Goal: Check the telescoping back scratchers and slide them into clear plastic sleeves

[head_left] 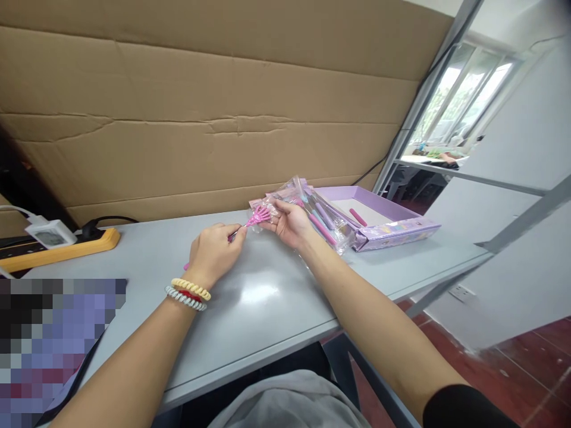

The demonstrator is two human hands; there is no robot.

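Pink hand-shaped tool, held over the grey table, we note; its splayed head points right, its thin stem runs back left. From the left: a yellow power strip with a white charger at it, well apart from the work. Next the left hand, coiled bands at its wrist; its fingers are closed around the stem, thumb and forefinger pinching near the head. A bit of pink shows beside the wrist, perhaps the handle's end. Then the head itself, with what looks like thin clear wrap about it, and the right hand, half open, palm partly showing, thumb and fingers curved at the head; whether they grip the wrap or merely touch it, we cannot tell. Just beyond that hand lie clear packets of pink and purple sticks, beside the open purple box, where a loose pink stick lies. We judge the step in hand to be handling the head at its wrap, going in or coming out we cannot say. Next move, we reckon, calls for a steady left pinch and light right fingers, lest the film tear.
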